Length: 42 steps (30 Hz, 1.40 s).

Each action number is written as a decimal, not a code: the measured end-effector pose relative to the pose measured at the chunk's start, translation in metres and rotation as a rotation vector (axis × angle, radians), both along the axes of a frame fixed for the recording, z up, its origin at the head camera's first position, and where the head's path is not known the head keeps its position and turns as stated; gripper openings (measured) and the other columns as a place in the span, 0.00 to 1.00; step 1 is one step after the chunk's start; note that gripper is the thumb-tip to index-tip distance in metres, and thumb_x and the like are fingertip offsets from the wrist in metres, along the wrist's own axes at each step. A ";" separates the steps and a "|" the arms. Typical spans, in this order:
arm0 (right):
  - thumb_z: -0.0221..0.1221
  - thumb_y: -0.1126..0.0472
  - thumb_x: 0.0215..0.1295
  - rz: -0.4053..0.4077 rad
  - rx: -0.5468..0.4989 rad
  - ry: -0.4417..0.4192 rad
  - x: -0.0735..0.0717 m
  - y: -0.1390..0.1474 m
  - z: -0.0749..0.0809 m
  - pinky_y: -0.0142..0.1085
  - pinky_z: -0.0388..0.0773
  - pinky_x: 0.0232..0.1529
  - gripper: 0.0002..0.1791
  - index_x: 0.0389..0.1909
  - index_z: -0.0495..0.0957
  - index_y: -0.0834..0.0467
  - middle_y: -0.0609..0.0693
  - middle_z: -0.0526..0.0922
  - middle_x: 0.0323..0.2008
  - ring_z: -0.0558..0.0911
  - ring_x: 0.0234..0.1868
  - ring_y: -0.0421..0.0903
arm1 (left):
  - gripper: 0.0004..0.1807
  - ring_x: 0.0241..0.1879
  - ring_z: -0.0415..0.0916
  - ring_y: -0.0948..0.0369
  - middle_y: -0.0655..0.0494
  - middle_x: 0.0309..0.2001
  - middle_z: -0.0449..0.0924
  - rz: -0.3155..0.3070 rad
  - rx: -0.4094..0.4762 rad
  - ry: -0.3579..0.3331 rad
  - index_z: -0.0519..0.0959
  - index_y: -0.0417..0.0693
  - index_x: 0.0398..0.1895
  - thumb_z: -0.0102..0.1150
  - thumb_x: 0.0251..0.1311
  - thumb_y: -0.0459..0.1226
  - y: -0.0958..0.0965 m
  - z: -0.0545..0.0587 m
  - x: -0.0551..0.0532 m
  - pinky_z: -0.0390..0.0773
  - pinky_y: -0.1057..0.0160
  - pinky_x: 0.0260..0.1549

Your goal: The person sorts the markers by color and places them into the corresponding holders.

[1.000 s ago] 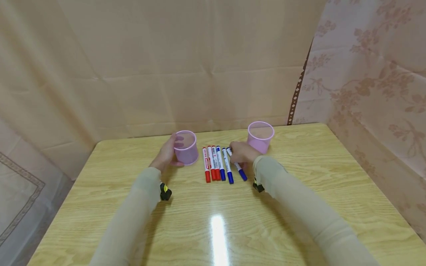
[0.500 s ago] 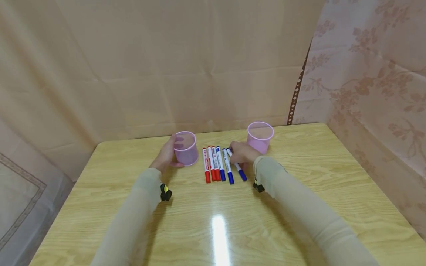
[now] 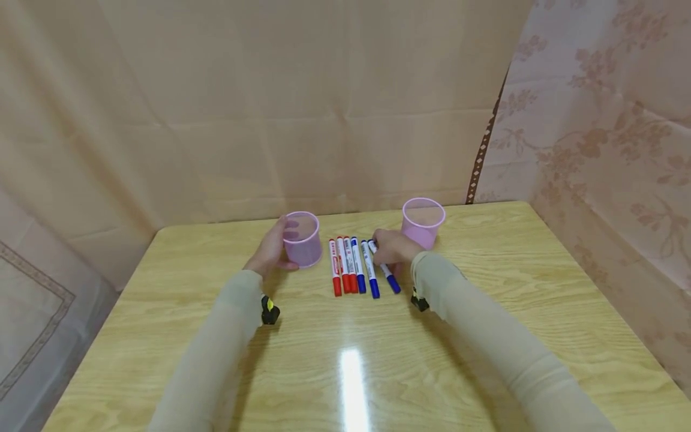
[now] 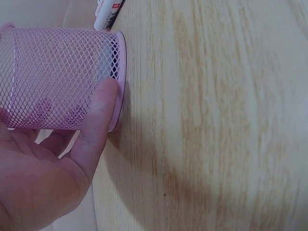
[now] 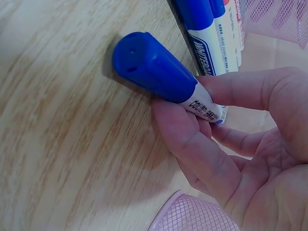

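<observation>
My left hand (image 3: 267,248) holds a pink mesh pen holder (image 3: 304,252) at its left side; in the left wrist view the thumb (image 4: 99,113) lies along the mesh near the base, with other fingers behind it. Between thumb and fingers, my right hand (image 3: 396,247) pinches a blue-capped whiteboard marker (image 5: 163,72), which lies slanted on the table at the right end of a row. Left of it are two more blue-capped markers (image 3: 370,273) and several red-capped markers (image 3: 336,268), lying side by side with their caps toward me.
A second pink mesh pen holder (image 3: 423,233) stands upright just behind the right hand. The wooden table (image 3: 302,360) ends at a beige curtain (image 3: 302,120) at the back. A floral cloth (image 3: 610,150) hangs on the right.
</observation>
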State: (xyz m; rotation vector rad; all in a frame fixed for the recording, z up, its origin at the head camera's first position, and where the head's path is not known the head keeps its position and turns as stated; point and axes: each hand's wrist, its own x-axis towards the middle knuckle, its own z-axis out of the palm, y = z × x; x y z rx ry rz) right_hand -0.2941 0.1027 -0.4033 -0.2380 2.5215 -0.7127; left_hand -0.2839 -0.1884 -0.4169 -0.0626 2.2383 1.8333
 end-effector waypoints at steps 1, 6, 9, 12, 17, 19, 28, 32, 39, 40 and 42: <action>0.58 0.72 0.58 0.002 -0.005 -0.003 0.000 0.000 0.000 0.40 0.85 0.24 0.34 0.68 0.64 0.67 0.61 0.79 0.45 0.84 0.26 0.53 | 0.37 0.70 0.58 0.41 0.43 0.74 0.60 0.002 -0.003 0.000 0.61 0.48 0.75 0.21 0.78 0.60 -0.001 0.000 0.000 0.85 0.43 0.39; 0.58 0.72 0.58 -0.006 -0.021 -0.003 0.002 -0.002 0.003 0.40 0.85 0.25 0.34 0.69 0.64 0.66 0.61 0.79 0.45 0.84 0.26 0.53 | 0.36 0.69 0.59 0.40 0.43 0.74 0.61 0.009 -0.012 0.009 0.61 0.48 0.75 0.21 0.78 0.60 -0.002 0.001 0.001 0.84 0.42 0.39; 0.59 0.72 0.59 -0.008 -0.008 0.000 0.003 -0.001 0.005 0.40 0.85 0.25 0.34 0.68 0.64 0.66 0.61 0.79 0.43 0.84 0.26 0.53 | 0.36 0.69 0.60 0.41 0.43 0.73 0.62 0.015 -0.007 0.003 0.62 0.48 0.74 0.22 0.78 0.60 0.000 0.001 0.001 0.85 0.43 0.38; 0.60 0.71 0.59 0.000 -0.006 -0.004 0.004 0.001 0.004 0.40 0.85 0.25 0.34 0.68 0.65 0.66 0.61 0.80 0.41 0.84 0.26 0.53 | 0.35 0.67 0.61 0.41 0.44 0.73 0.63 0.019 -0.005 -0.007 0.63 0.49 0.73 0.23 0.78 0.60 0.001 0.000 0.002 0.85 0.44 0.36; 0.59 0.71 0.59 -0.002 -0.026 -0.006 0.005 0.005 0.003 0.40 0.85 0.24 0.33 0.67 0.65 0.67 0.61 0.79 0.41 0.84 0.27 0.53 | 0.36 0.66 0.62 0.40 0.44 0.72 0.63 0.015 -0.001 -0.008 0.63 0.50 0.73 0.23 0.77 0.61 0.005 0.000 0.002 0.85 0.45 0.36; 0.59 0.72 0.58 -0.009 -0.019 0.000 0.004 0.006 0.002 0.40 0.85 0.24 0.32 0.66 0.65 0.66 0.61 0.79 0.42 0.84 0.26 0.53 | 0.35 0.66 0.62 0.41 0.44 0.72 0.63 0.014 0.005 -0.007 0.64 0.50 0.73 0.23 0.77 0.61 0.006 0.000 0.001 0.85 0.45 0.36; 0.59 0.72 0.60 -0.009 -0.031 0.003 0.002 0.002 -0.002 0.40 0.86 0.26 0.33 0.68 0.64 0.66 0.61 0.78 0.45 0.84 0.28 0.53 | 0.35 0.67 0.62 0.42 0.45 0.72 0.62 0.031 0.004 -0.009 0.63 0.51 0.73 0.22 0.77 0.61 0.002 0.000 0.003 0.85 0.45 0.36; 0.59 0.73 0.59 -0.005 -0.043 -0.003 0.002 0.002 0.001 0.42 0.86 0.26 0.35 0.69 0.63 0.67 0.61 0.79 0.42 0.84 0.27 0.53 | 0.36 0.66 0.62 0.41 0.45 0.72 0.62 0.027 0.006 0.002 0.63 0.50 0.73 0.22 0.77 0.61 0.002 0.004 0.005 0.85 0.45 0.37; 0.61 0.71 0.57 -0.006 -0.072 -0.043 0.001 0.006 0.002 0.43 0.86 0.27 0.38 0.70 0.61 0.68 0.61 0.79 0.41 0.84 0.25 0.53 | 0.35 0.67 0.62 0.42 0.46 0.72 0.64 0.032 0.012 -0.018 0.64 0.51 0.72 0.23 0.77 0.61 0.002 0.003 0.006 0.85 0.46 0.36; 0.61 0.70 0.57 -0.005 -0.076 -0.048 0.001 0.007 0.002 0.43 0.86 0.27 0.38 0.70 0.62 0.68 0.61 0.79 0.41 0.84 0.25 0.53 | 0.35 0.67 0.62 0.42 0.46 0.72 0.64 0.033 0.011 -0.019 0.64 0.51 0.72 0.23 0.77 0.61 0.002 0.002 0.006 0.85 0.46 0.36; 0.62 0.70 0.56 -0.001 -0.082 -0.054 0.002 0.007 0.003 0.44 0.86 0.26 0.38 0.69 0.62 0.68 0.61 0.79 0.41 0.84 0.25 0.53 | 0.35 0.67 0.62 0.42 0.45 0.72 0.63 0.034 0.008 -0.017 0.64 0.51 0.73 0.23 0.77 0.61 0.001 0.003 0.007 0.85 0.46 0.36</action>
